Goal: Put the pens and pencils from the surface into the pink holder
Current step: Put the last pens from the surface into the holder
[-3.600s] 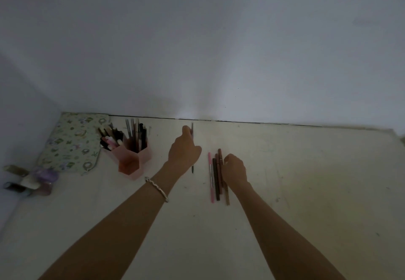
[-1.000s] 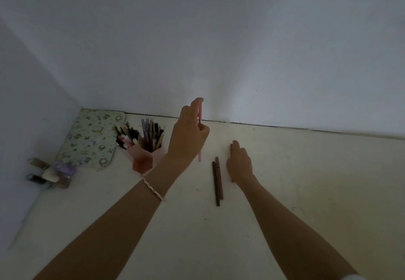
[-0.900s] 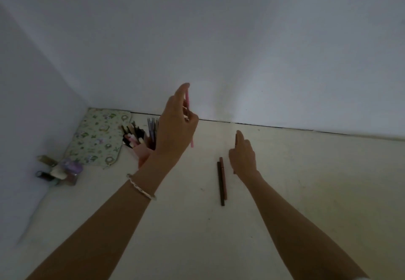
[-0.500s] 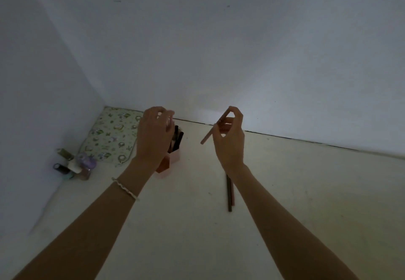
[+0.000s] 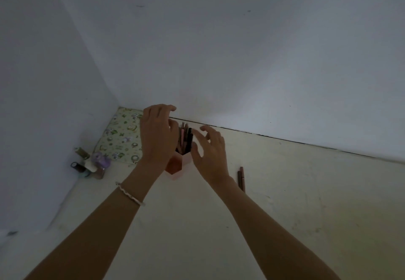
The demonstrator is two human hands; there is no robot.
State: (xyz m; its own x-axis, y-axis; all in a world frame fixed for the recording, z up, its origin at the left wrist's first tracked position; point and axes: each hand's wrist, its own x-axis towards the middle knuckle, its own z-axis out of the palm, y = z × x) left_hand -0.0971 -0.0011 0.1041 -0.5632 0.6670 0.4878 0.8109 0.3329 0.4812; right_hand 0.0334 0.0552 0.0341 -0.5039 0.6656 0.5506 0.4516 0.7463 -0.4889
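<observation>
Head view is showing the left hand (image 5: 158,136) and right hand (image 5: 210,151) hovering spread and empty on either side of the pink holder (image 5: 178,165), near the counter's far-left corner; two brown pencils (image 5: 241,177) are lying just right of the right wrist.

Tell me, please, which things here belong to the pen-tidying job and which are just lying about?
Part of the job:
- pink holder, already holding pens and pencils
- two brown pencils on the surface, still to go in
- left hand and right hand, both empty

Just lying about:
- floral pouch
- small bottles by the wall
</observation>
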